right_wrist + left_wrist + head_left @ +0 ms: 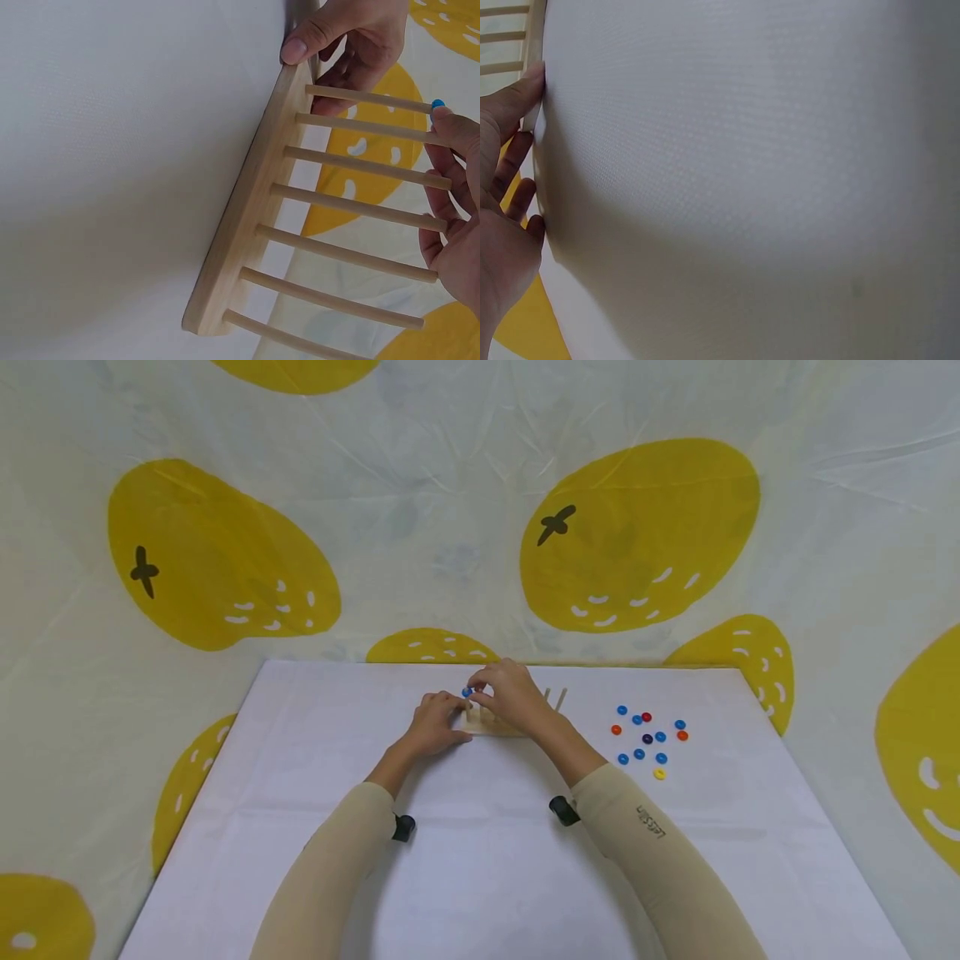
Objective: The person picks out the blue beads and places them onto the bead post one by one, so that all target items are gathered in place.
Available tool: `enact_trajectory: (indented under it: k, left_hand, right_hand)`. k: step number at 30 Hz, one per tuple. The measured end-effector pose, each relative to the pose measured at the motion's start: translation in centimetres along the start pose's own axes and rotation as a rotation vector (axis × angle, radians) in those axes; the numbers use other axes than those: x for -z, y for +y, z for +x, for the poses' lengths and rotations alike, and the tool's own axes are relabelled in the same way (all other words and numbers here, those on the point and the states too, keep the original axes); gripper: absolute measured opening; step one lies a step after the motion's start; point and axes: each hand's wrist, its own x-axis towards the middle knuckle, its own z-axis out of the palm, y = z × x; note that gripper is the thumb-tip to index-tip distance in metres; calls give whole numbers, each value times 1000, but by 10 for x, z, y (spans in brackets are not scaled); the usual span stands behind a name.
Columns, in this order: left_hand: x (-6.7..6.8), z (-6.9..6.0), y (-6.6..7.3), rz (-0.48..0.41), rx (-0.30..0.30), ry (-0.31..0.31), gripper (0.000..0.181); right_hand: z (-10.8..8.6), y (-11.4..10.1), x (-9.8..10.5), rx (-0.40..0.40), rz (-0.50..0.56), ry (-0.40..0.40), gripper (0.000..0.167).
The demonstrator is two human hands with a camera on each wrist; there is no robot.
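Note:
A wooden peg stand (251,202), a flat base with a row of several upright pegs, stands near the table's back edge. My left hand (435,725) grips the end of its base, thumb on the near side and fingers behind, as the left wrist view also shows at the base (534,37). My right hand (513,693) pinches a small blue ring (438,104) at the tip of the end peg on the left hand's side. Whether the peg tip is inside the ring's hole I cannot tell. In the head view my right hand hides much of the stand.
Several small rings lie scattered right of the stand, among them a yellow ring (659,774), a dark ring (647,739), a red ring (647,717) and blue ones. White cloth covers the table (480,877). A patterned curtain (435,527) hangs behind it.

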Motion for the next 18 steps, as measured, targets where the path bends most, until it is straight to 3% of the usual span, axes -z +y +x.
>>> enact_trajectory:
  k: [18]
  left_hand:
    - [-1, 1, -2, 24, -3, -2, 55]
  right_hand:
    - [-12, 7, 13, 61, -9, 59, 24]
